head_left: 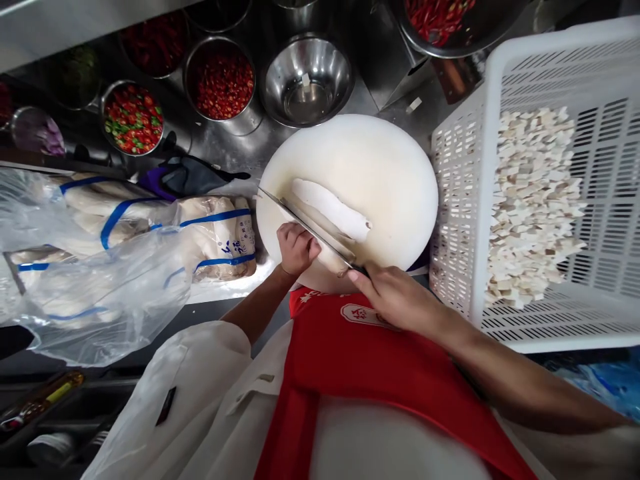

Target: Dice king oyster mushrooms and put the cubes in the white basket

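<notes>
On the round white cutting board (395, 173), a long king oyster mushroom (327, 259) lies slantwise. My left hand (297, 248) presses its curled fingers on it, just beside the blade. My right hand (400, 293) is closed around the handle of a kitchen knife (307, 229), seen nearly edge-on, its blade running along the mushroom's length. Beyond the blade lies a flat white mushroom slice (330, 208), with a strip partly covered between it and the knife. Most of the handle is hidden by my fingers.
A white plastic basket (607, 267) at right holds a heap of chopped mushroom (535, 213). Bagged whole mushrooms (220, 233) with blue bands lie at left. Behind stand an almost bare steel bowl (307, 80), pots of chopped red chillies (223, 83) and a pan (445, 43) of chillies.
</notes>
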### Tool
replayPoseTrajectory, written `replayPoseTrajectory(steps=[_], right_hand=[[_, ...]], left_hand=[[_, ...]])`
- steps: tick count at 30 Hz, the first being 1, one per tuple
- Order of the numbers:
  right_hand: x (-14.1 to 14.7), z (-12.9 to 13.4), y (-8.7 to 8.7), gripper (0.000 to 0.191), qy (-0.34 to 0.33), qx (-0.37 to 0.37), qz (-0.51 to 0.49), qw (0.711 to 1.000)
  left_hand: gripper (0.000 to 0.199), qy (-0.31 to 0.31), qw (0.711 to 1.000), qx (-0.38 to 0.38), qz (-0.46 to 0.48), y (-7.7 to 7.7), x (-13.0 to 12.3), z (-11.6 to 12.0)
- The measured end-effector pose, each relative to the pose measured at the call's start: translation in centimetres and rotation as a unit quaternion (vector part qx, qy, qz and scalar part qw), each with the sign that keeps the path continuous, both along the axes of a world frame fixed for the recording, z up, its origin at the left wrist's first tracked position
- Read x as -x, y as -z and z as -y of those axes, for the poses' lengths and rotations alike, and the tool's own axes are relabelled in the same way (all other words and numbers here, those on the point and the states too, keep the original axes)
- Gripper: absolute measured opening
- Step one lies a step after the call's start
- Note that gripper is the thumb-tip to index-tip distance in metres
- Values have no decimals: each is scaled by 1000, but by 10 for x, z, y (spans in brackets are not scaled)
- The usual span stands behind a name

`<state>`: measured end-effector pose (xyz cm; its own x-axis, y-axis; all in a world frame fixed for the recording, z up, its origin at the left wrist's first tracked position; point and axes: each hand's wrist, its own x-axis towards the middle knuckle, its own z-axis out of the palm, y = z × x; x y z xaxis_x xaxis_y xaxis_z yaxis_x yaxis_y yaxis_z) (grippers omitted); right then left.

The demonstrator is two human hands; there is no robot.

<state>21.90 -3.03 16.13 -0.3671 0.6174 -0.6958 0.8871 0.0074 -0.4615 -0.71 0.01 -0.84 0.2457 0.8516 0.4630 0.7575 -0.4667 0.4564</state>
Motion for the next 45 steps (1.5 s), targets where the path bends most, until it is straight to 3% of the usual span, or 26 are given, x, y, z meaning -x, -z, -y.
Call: replayPoseTrajectory(steps=[2, 4, 10, 14, 20, 27, 30, 33, 38, 42, 45], right_hand=[[-16, 15, -11, 50, 19, 23, 4, 1000], [-27, 28, -9, 50, 43, 64, 29, 997], [-27, 34, 48, 46, 37, 25, 30, 999], [-31, 30, 58, 47, 65, 8, -20, 998], [-40, 29, 47, 48, 83, -23, -19, 996], [-41, 32, 5, 44, 121, -39, -49, 991], [-40, 38, -12, 42, 135, -21, -66, 988], [-37, 40, -15, 41, 138, -7, -69, 988], [-22, 33, 4, 42, 101, -3, -41, 994], [-4, 18, 32, 41, 70, -19, -27, 997], [4, 2, 52, 41, 84, -34, -59, 994]], left_hand=[[9, -2, 1000, 2, 8, 2, 0, 0], [8, 1, 1000, -6, 29, 3, -1, 1], [9, 4, 999, 1, 51, -1, -2, 1], [16, 28, 998, 37, 36, -7, 1, 3], [38, 38, 999, -3, 6, -9, 10, 13], [22, 89, 996, 25, -2, -3, 14, 14], [37, 101, 995, 18, 9, -1, 14, 14], [52, 94, 995, 34, 11, 0, 14, 14], [52, 92, 995, 28, 17, 1, 13, 15], [50, 98, 995, 7, 19, 1, 14, 15], [49, 109, 994, 23, 0, 1, 14, 16]])
